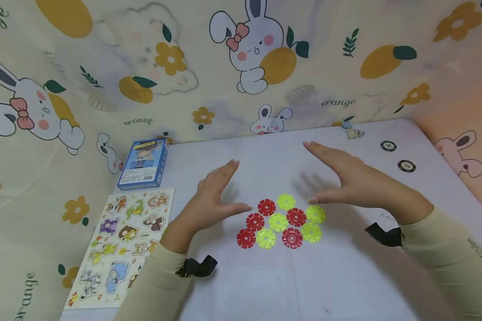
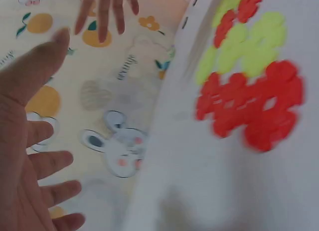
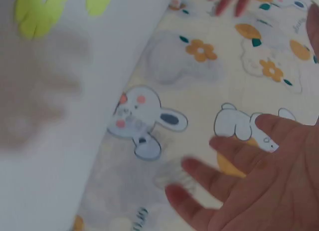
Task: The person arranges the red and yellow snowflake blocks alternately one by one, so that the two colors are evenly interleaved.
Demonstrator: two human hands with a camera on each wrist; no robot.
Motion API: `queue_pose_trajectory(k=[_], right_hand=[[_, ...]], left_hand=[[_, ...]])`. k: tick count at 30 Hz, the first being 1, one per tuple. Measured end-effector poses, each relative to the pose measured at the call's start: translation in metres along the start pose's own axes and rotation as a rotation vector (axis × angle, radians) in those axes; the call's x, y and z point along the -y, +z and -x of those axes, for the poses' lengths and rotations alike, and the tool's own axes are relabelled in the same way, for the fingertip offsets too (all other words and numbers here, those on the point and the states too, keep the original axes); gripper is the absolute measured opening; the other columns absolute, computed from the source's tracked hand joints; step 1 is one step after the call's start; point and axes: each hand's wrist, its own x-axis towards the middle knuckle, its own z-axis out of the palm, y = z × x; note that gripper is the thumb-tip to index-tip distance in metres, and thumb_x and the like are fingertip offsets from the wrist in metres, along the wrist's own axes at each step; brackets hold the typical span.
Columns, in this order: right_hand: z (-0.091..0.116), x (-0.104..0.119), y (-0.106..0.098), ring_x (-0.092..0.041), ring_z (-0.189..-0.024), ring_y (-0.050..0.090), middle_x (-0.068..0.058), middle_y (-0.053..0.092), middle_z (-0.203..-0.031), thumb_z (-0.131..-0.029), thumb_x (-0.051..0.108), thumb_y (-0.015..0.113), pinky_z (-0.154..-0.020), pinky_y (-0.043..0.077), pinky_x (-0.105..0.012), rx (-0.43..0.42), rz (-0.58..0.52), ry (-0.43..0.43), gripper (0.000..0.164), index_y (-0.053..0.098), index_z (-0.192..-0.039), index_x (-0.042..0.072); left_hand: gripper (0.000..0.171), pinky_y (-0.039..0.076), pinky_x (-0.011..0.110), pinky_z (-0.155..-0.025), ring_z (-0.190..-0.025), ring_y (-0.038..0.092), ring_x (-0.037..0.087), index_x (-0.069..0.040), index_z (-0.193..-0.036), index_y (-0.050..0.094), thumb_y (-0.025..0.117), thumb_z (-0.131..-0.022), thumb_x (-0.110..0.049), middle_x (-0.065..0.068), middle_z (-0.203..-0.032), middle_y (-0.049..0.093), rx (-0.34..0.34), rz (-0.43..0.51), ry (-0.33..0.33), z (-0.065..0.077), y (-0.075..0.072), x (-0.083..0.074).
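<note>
Several red notched discs point(image 1: 292, 238) and yellow-green notched discs point(image 1: 278, 222) lie flat in a loose cluster on the white table. My left hand point(image 1: 210, 198) is held to the left of the cluster, its fingers extended and its thumb pointing toward the discs. On the other side, my right hand point(image 1: 359, 183) hovers with its fingers stretched out and its thumb near the upper right disc. Both palms face each other and neither hand holds anything. In the right wrist view, the right hand point(image 3: 264, 176) shows spread fingers; the left wrist view blurs the red discs point(image 2: 269, 111).
A blue box point(image 1: 142, 164) stands at the back left, with an animal sticker sheet point(image 1: 120, 245) in front of it. Two black round chips point(image 1: 406, 166) and a small figurine point(image 1: 352, 132) lie at the back right. A patterned cloth point(image 1: 225, 102) rises behind the table point(image 1: 265, 285).
</note>
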Motion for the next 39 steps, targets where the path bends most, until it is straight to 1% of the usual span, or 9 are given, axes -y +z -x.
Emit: queue_pose_trajectory(k=[4, 7, 9, 12, 17, 22, 28, 33, 39], right_hand=[[-0.005, -0.002, 0.020, -0.021, -0.136, 0.030, 0.010, 0.026, -0.152, -0.071, 0.060, 0.076, -0.103, 0.031, -0.055, 0.023, -0.190, -0.017, 0.105, 0.012, -0.152, 0.041], [-0.009, -0.006, 0.041, -0.022, -0.128, 0.041, 0.007, 0.039, -0.146, -0.073, 0.056, 0.076, -0.097, 0.036, -0.058, 0.044, -0.270, -0.002, 0.098, 0.017, -0.150, 0.044], [-0.011, -0.011, 0.057, -0.024, -0.124, 0.045, 0.003, 0.045, -0.142, -0.074, 0.052, 0.077, -0.094, 0.040, -0.058, 0.067, -0.304, 0.025, 0.092, 0.025, -0.149, 0.041], [-0.014, -0.018, 0.080, -0.023, -0.118, 0.049, 0.000, 0.051, -0.133, -0.076, 0.048, 0.078, -0.092, 0.044, -0.052, 0.100, -0.306, 0.080, 0.082, 0.039, -0.146, 0.031], [-0.019, -0.024, 0.106, -0.019, -0.103, 0.049, 0.000, 0.053, -0.114, -0.079, 0.040, 0.078, -0.085, 0.048, -0.038, 0.081, -0.201, 0.109, 0.060, 0.059, -0.130, 0.015], [-0.025, -0.019, 0.115, -0.020, -0.099, 0.047, -0.002, 0.051, -0.107, -0.078, 0.032, 0.080, -0.084, 0.048, -0.038, 0.026, -0.157, 0.138, 0.047, 0.063, -0.117, 0.011], [-0.029, -0.011, 0.113, -0.021, -0.087, 0.052, -0.001, 0.057, -0.094, -0.082, 0.023, 0.078, -0.073, 0.050, -0.032, 0.049, -0.298, 0.235, 0.037, 0.054, -0.110, 0.017], [-0.042, -0.002, 0.101, -0.021, -0.082, 0.055, -0.002, 0.058, -0.091, -0.091, 0.020, 0.067, -0.065, 0.052, -0.030, 0.052, -0.366, 0.249, 0.017, 0.058, -0.105, 0.020], [-0.076, 0.008, 0.090, -0.023, -0.071, 0.063, -0.006, 0.058, -0.087, -0.094, 0.018, 0.063, -0.061, 0.052, -0.033, 0.070, -0.398, 0.233, 0.012, 0.059, -0.104, 0.015]], left_hand=[[0.093, 0.031, 0.050, -0.104, -0.136, 0.027, 0.009, -0.048, -0.148, 0.018, 0.068, -0.073, -0.068, -0.020, -0.150, 0.028, 0.028, 0.200, -0.092, 0.001, 0.031, 0.009], [0.090, 0.036, 0.048, -0.101, -0.133, 0.034, 0.009, -0.046, -0.148, 0.024, 0.071, -0.073, -0.064, -0.016, -0.143, 0.042, 0.053, 0.258, -0.152, 0.003, 0.057, 0.012], [0.088, 0.037, 0.047, -0.100, -0.129, 0.037, 0.009, -0.040, -0.149, 0.030, 0.071, -0.075, -0.062, -0.015, -0.138, 0.049, 0.054, 0.236, -0.167, 0.002, 0.071, 0.011], [0.080, 0.037, 0.047, -0.099, -0.123, 0.040, 0.011, -0.028, -0.146, 0.042, 0.069, -0.078, -0.060, -0.013, -0.132, 0.052, 0.017, 0.115, -0.135, -0.001, 0.086, 0.008], [0.063, 0.039, 0.041, -0.087, -0.111, 0.041, 0.015, -0.021, -0.130, 0.059, 0.071, -0.078, -0.055, -0.006, -0.120, 0.052, -0.060, -0.059, -0.079, -0.013, 0.098, 0.000], [0.046, 0.037, 0.037, -0.079, -0.099, 0.040, 0.013, -0.022, -0.111, 0.064, 0.078, -0.075, -0.046, -0.007, -0.106, 0.050, -0.075, -0.067, -0.125, -0.019, 0.102, -0.003], [0.032, 0.048, 0.027, -0.062, -0.074, 0.052, 0.010, -0.022, -0.104, 0.056, 0.078, -0.081, -0.029, -0.009, -0.085, 0.057, -0.087, 0.185, -0.190, -0.018, 0.093, -0.001], [0.019, 0.050, 0.027, -0.056, -0.068, 0.057, 0.010, -0.020, -0.102, 0.056, 0.069, -0.089, -0.017, -0.008, -0.083, 0.060, -0.213, 0.287, -0.271, -0.022, 0.075, 0.020], [0.029, 0.050, 0.030, -0.059, -0.068, 0.058, 0.012, -0.015, -0.111, 0.057, 0.071, -0.085, -0.012, -0.002, -0.083, 0.062, -0.425, 0.242, -0.376, -0.029, 0.060, 0.066]])
